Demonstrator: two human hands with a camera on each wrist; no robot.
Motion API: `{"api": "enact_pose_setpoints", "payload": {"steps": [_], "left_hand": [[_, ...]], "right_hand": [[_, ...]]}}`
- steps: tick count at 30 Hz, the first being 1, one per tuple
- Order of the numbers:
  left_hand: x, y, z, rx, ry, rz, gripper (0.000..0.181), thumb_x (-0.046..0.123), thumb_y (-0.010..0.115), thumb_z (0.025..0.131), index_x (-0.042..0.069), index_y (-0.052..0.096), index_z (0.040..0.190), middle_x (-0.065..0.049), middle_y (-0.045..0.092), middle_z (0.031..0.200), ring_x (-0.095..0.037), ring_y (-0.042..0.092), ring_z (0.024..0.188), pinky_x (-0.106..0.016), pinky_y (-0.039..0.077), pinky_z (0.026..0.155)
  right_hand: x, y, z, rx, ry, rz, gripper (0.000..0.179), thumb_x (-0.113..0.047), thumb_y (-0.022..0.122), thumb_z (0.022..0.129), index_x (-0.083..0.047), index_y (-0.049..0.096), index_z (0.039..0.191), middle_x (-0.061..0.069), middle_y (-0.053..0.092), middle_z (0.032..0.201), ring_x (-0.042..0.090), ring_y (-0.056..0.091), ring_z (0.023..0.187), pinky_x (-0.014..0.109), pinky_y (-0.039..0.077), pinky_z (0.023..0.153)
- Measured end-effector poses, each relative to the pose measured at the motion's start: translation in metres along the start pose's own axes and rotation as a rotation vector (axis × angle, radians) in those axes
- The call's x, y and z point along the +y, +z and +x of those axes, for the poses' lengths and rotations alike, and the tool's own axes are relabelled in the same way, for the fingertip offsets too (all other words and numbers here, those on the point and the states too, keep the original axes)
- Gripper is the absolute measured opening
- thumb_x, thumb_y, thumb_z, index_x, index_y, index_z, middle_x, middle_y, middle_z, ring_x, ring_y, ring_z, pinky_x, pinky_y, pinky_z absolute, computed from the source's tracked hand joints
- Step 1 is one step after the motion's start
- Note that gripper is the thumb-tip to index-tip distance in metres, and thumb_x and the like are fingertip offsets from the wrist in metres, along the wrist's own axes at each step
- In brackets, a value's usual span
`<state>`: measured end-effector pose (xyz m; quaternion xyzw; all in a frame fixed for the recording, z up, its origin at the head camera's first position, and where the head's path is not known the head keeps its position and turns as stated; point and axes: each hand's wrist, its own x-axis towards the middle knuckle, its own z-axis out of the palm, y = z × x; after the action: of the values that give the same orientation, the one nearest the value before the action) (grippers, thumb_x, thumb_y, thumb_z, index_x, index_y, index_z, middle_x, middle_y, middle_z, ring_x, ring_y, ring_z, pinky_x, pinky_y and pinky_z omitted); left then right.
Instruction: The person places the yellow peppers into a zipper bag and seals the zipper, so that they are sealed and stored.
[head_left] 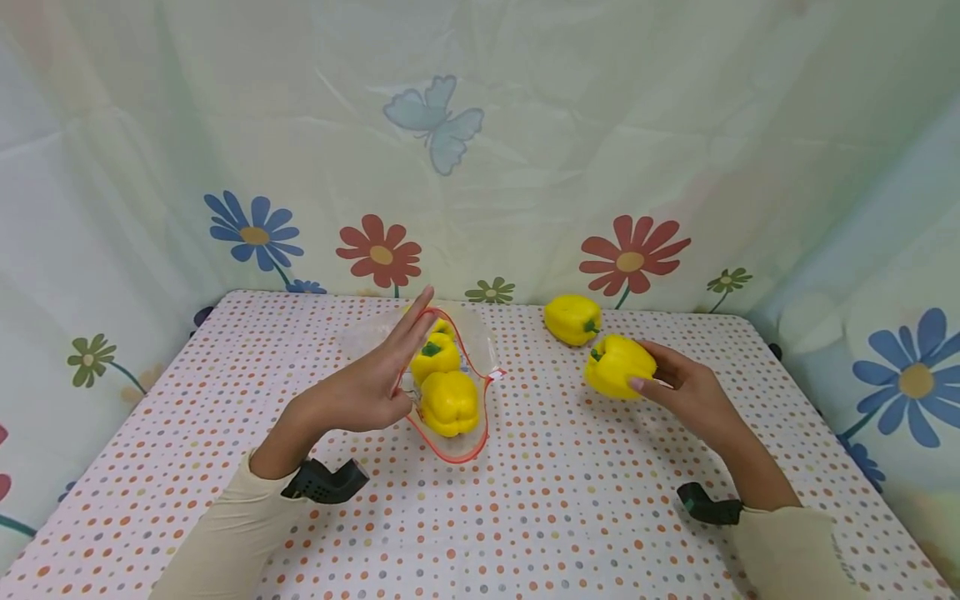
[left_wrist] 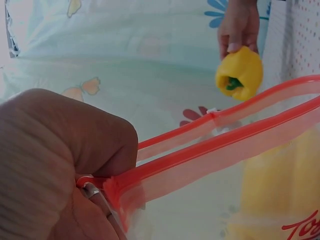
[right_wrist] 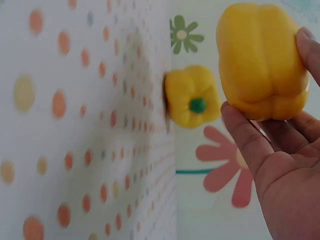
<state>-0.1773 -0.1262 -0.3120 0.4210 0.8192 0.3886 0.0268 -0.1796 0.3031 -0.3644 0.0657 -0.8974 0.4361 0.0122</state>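
Note:
My left hand (head_left: 360,396) pinches the red-edged mouth of a clear zip bag (left_wrist: 200,152) between thumb and curled forefinger, while its other fingers stretch upward. The bag's mouth gapes, and at least two yellow bell peppers lie inside: a nearer pepper (head_left: 450,406) and one behind it with a green stem (head_left: 432,347). To the right, my right hand (head_left: 693,400) grips another yellow bell pepper (head_left: 618,367) above the table, fingertips and thumb around its base, its stem facing the bag. Part of the bag's far side is hidden behind my left hand.
One more yellow bell pepper (head_left: 572,319) rests near the table's back edge, just beyond the held one. The table (head_left: 540,517) has a dotted cover. A flower-printed curtain (head_left: 525,167) hangs behind it and along both sides.

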Motion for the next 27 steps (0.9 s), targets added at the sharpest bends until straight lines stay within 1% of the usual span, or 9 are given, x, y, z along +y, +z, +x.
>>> {"api": "enact_pose_setpoints", "payload": {"steps": [2,4,9,12,14,19,20,22,27], "left_hand": [[0.0,-0.001,0.0,-0.003,-0.005,-0.005,0.102,-0.022,0.051,0.07,0.003,0.001,0.155,0.007,-0.021,0.159,-0.018,-0.007,0.147,-0.025,0.051,0.054],[0.0,-0.001,0.0,-0.005,-0.008,-0.007,0.1,-0.022,0.051,0.07,0.001,0.001,0.155,0.007,-0.021,0.159,-0.018,-0.006,0.147,-0.026,0.048,0.05],[-0.001,0.0,0.0,-0.01,-0.012,-0.006,0.099,-0.022,0.051,0.071,0.0,0.002,0.154,0.007,-0.021,0.159,-0.018,-0.006,0.147,-0.026,0.048,0.049],[0.0,-0.001,0.0,-0.011,-0.005,-0.008,0.099,-0.021,0.051,0.071,-0.001,0.003,0.154,0.007,-0.021,0.159,-0.018,-0.006,0.147,-0.026,0.05,0.052],[0.0,-0.001,0.0,-0.011,0.003,-0.008,0.098,-0.021,0.05,0.07,-0.002,0.003,0.154,0.006,-0.021,0.159,-0.02,-0.006,0.147,-0.026,0.052,0.057],[0.0,0.0,0.001,-0.008,0.012,-0.008,0.099,-0.022,0.049,0.07,-0.001,0.002,0.154,0.005,-0.021,0.16,-0.022,-0.006,0.147,-0.025,0.055,0.065],[0.001,0.0,0.001,-0.008,0.009,-0.008,0.1,-0.022,0.05,0.069,0.0,0.002,0.154,0.006,-0.021,0.159,-0.02,-0.007,0.147,-0.025,0.054,0.063],[0.002,0.0,0.001,-0.005,0.004,-0.003,0.1,-0.022,0.051,0.07,0.0,0.002,0.154,0.006,-0.021,0.159,-0.02,-0.007,0.147,-0.025,0.055,0.065],[0.001,0.0,0.0,-0.001,0.008,0.011,0.1,-0.021,0.052,0.069,-0.002,0.002,0.154,0.005,-0.021,0.16,-0.02,-0.006,0.147,-0.026,0.055,0.077]], "right_hand": [[-0.008,0.003,-0.001,0.011,-0.039,0.034,0.072,-0.03,0.065,0.093,-0.001,0.032,0.15,0.026,0.04,0.145,0.045,0.046,0.126,0.021,0.049,0.085],[-0.015,0.006,-0.002,0.021,-0.076,0.061,0.071,-0.027,0.066,0.093,-0.001,0.033,0.15,0.024,0.041,0.145,0.043,0.048,0.125,0.016,0.048,0.083],[-0.029,0.015,-0.007,0.019,-0.158,0.12,0.065,-0.02,0.065,0.093,-0.001,0.036,0.149,0.022,0.044,0.144,0.04,0.051,0.121,0.017,0.049,0.083],[-0.038,0.02,-0.01,0.008,-0.202,0.142,0.063,-0.017,0.065,0.093,-0.002,0.038,0.148,0.02,0.046,0.142,0.037,0.054,0.119,0.019,0.05,0.084],[-0.045,0.024,-0.013,0.002,-0.222,0.15,0.063,-0.016,0.066,0.092,-0.003,0.039,0.148,0.019,0.047,0.142,0.033,0.056,0.117,0.021,0.05,0.084],[-0.062,0.033,-0.02,-0.023,-0.25,0.193,0.065,-0.015,0.069,0.09,-0.003,0.04,0.147,0.016,0.048,0.141,0.021,0.059,0.114,0.024,0.05,0.087],[-0.065,0.035,-0.02,-0.031,-0.256,0.201,0.065,-0.015,0.069,0.09,-0.003,0.04,0.147,0.016,0.048,0.141,0.02,0.059,0.114,0.024,0.05,0.087],[-0.071,0.04,-0.021,-0.055,-0.266,0.227,0.065,-0.014,0.07,0.089,-0.003,0.041,0.146,0.015,0.049,0.14,0.02,0.059,0.114,0.025,0.05,0.088],[-0.085,0.051,-0.02,-0.118,-0.306,0.277,0.065,-0.011,0.072,0.087,-0.002,0.043,0.144,0.013,0.049,0.14,0.024,0.059,0.116,0.027,0.049,0.091]]}}
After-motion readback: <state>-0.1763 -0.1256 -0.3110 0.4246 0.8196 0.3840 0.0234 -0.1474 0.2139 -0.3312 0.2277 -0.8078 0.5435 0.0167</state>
